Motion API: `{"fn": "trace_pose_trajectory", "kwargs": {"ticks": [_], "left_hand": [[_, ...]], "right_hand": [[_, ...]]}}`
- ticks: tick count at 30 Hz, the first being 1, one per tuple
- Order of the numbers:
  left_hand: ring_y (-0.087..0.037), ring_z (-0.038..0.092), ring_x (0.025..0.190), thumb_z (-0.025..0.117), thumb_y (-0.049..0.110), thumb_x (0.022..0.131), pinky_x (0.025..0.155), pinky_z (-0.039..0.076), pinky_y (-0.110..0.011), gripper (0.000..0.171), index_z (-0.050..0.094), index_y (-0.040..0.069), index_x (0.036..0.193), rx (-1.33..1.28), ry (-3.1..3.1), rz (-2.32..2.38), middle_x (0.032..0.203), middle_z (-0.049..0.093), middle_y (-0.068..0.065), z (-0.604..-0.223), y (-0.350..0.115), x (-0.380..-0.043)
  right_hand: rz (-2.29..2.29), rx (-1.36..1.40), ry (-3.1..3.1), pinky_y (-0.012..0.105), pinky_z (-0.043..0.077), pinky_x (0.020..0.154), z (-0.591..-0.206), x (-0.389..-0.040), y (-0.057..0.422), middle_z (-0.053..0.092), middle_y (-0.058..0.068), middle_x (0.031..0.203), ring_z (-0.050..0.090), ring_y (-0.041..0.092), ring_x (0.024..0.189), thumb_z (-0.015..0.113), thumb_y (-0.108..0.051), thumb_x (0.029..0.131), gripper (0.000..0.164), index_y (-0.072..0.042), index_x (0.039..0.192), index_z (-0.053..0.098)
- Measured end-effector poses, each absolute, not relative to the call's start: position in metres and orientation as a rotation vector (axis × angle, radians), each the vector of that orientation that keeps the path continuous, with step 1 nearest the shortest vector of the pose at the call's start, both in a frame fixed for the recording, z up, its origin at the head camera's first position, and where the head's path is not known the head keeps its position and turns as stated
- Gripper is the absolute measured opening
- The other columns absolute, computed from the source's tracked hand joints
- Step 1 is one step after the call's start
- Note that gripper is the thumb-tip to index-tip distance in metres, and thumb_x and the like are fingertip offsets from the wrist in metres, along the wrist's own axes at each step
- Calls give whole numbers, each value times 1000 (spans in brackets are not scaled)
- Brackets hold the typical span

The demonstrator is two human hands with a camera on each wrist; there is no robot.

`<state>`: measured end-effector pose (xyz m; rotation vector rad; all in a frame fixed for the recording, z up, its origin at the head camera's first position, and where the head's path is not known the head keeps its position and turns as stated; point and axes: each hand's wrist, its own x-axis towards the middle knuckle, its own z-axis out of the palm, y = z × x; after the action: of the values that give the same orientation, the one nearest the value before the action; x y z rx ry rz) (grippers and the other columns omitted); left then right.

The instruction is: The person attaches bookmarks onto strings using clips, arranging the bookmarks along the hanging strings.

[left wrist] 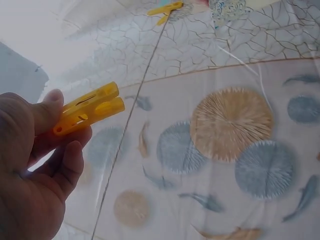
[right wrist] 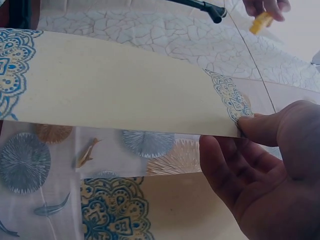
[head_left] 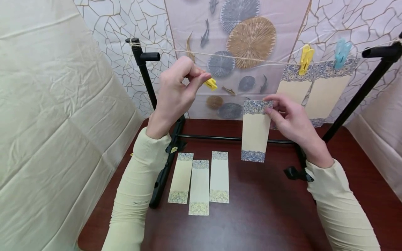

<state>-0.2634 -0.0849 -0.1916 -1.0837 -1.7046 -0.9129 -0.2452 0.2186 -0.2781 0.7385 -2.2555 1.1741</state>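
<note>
The left hand (head_left: 176,90), upper centre, pinched a yellow clothespin (head_left: 211,84) by one end, seemingly to leave the other free. The right hand (head_left: 292,120), right of centre, gripped a patterned card (head_left: 255,132) by its top corner, so it hung upright. Upper right, yellow and blue pegs (head_left: 342,53) fixed two cards (head_left: 328,92) to a string (head_left: 238,58); three narrower cards (head_left: 199,184) lay on the table (head_left: 251,216), lower centre.

A dark red-brown table (head_left: 238,223) with a soft sheen carries three slim pale cards, patterned bluish at the far end and yellowish at the near end. The left card (head_left: 180,178) lies slightly aslant, the middle card (head_left: 199,186) sits nearest the front, then comes the right card (head_left: 220,177). A black rack (head_left: 161,183) stands around them, its left foot beside the left card.
</note>
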Motion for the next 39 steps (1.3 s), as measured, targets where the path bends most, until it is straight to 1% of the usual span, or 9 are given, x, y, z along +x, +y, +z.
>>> {"fn": "trace_pose_trajectory", "kwargs": {"ticks": [5,9,12,19,26,30,34,37,39], "left_hand": [[-13,49,71,69,20,91,64,37,-17,28,59,-2,76,-1109,-1724,-932,82,66,-14,-180,-73,-265],[-14,43,71,69,20,91,64,32,-18,29,57,-2,77,-1128,-1767,-940,82,63,-12,-171,-63,-267],[-14,41,72,69,20,91,66,30,-19,28,57,-2,78,-1133,-1820,-918,80,60,-10,-163,-56,-269],[-11,44,76,68,20,92,70,34,-19,26,56,3,77,-1171,-1938,-872,80,55,-2,-148,-36,-276],[-9,43,78,65,25,93,73,35,-19,30,45,14,73,-1184,-2040,-772,79,46,3,-138,-21,-281],[-9,43,79,64,29,94,73,33,-18,32,41,19,74,-1176,-2088,-727,79,42,5,-130,-12,-283],[-7,42,77,62,31,95,73,32,-17,31,43,17,76,-1184,-2099,-634,77,39,6,-123,-1,-284],[-6,42,76,61,29,97,73,32,-17,29,45,15,77,-1217,-2077,-591,76,39,7,-120,7,-286],[-6,42,76,61,27,97,72,32,-16,30,43,16,75,-1243,-2061,-582,76,39,8,-118,12,-288]], "right_hand": [[1127,737,-2221,17,40,46,-273,-247,219,50,0,76,51,2,55,61,6,91,33,-2,123,62],[1126,729,-2208,16,41,47,-268,-249,219,52,-1,76,53,0,54,61,6,92,33,-2,123,62],[1135,720,-2198,15,42,47,-264,-249,219,52,-2,76,54,2,54,61,6,92,32,-2,123,63],[1134,711,-2175,16,46,49,-259,-253,222,51,-4,77,56,4,54,60,6,92,32,-1,123,62],[1159,653,-2139,15,45,50,-258,-255,223,53,-5,80,57,3,55,61,4,93,31,-1,123,63],[1163,596,-2125,14,45,51,-256,-256,221,54,-6,79,56,3,56,62,1,93,30,-3,122,65],[1141,566,-2114,11,43,53,-254,-257,221,55,-7,79,55,3,57,63,0,93,29,-5,121,67],[1139,553,-2099,10,43,54,-254,-259,221,55,-8,78,54,2,57,63,0,92,29,-5,120,68],[1138,543,-2090,10,42,53,-254,-260,222,55,-9,76,54,2,56,63,0,92,28,-5,119,68]]}}
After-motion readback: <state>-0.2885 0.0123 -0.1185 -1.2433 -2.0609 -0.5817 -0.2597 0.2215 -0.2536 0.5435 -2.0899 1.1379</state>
